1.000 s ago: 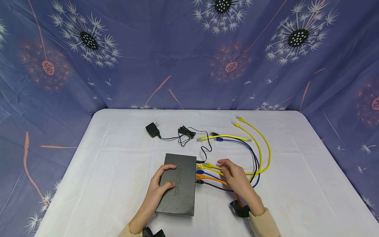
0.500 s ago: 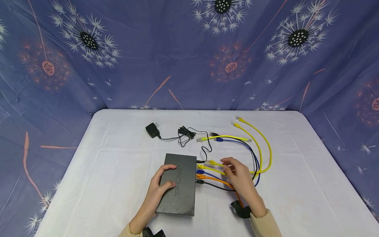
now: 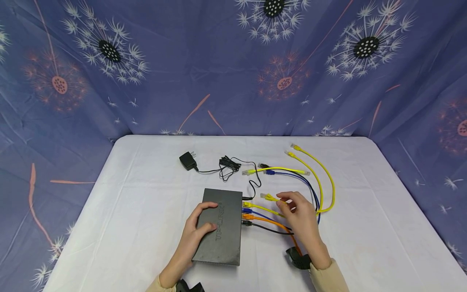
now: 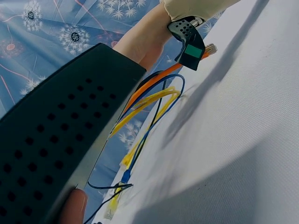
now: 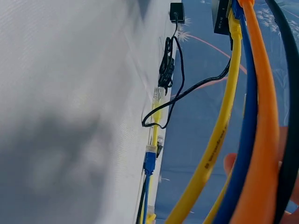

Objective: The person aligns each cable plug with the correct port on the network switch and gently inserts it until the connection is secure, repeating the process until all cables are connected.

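My left hand (image 3: 193, 229) grips a dark grey TP-LINK network switch (image 3: 228, 247) by its left side, thumb and a finger on its top. In the left wrist view the perforated underside of the switch (image 4: 56, 135) stands above the table. My right hand (image 3: 300, 219) pinches a yellow network cable (image 3: 270, 197) just behind its clear plug, which points at the switch and is apart from it. Plugged into the right side of the switch are another yellow cable (image 3: 247, 205), a blue cable (image 3: 247, 211), an orange cable (image 3: 248, 217) and a black cable (image 3: 247, 223).
A black power adapter (image 3: 187, 160) lies at the back left, its bundled cord (image 3: 229, 163) running to the switch. Behind my right hand lie loose cable ends, among them a blue plug (image 3: 270, 172), yellow plugs (image 3: 296, 147) and a short yellow cable (image 3: 279, 168).
My right hand has moved right and slightly back, drawing the yellow cable's plug away from the side of the switch. My left hand and the switch have stayed put.
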Demonstrator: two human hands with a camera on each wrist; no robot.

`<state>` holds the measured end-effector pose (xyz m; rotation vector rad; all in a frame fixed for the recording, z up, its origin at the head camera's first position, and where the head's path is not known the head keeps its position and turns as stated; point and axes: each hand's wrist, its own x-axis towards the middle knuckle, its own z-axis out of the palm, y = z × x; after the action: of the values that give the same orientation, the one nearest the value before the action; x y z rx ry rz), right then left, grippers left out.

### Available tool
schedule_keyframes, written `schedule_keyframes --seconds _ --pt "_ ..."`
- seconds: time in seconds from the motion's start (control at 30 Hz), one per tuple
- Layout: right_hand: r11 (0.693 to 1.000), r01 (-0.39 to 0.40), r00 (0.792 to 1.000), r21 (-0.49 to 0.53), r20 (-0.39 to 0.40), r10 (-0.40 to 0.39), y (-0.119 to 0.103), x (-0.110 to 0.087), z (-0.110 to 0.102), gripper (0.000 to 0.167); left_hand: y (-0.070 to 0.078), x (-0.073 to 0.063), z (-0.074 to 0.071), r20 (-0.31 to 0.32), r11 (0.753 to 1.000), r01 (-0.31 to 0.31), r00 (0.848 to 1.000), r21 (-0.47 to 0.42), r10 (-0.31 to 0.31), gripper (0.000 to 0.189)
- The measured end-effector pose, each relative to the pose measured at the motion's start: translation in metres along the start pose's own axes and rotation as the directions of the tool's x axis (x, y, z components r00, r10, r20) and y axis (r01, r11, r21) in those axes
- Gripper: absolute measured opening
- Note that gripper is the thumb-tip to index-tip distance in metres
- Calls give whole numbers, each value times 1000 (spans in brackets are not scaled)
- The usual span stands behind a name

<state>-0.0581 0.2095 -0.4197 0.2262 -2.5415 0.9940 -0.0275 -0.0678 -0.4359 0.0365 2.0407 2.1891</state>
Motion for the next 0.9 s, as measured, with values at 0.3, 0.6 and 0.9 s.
schedule_keyframes --seconds 0.3,0.6,0.9 --pt "996 85 995 -41 -46 -86 -2 0 -4 17 0 -1 0 5 1000 2 1000 5 -2 48" --pt "992 128 985 -24 -113 -130 -6 3 -9 16 1 -1 -1 2 1000 0 1000 9 0 48" --pt "992 75 994 103 -81 -67 -11 3 -13 15 1 0 -1 3 1000 0 1000 6 0 47"
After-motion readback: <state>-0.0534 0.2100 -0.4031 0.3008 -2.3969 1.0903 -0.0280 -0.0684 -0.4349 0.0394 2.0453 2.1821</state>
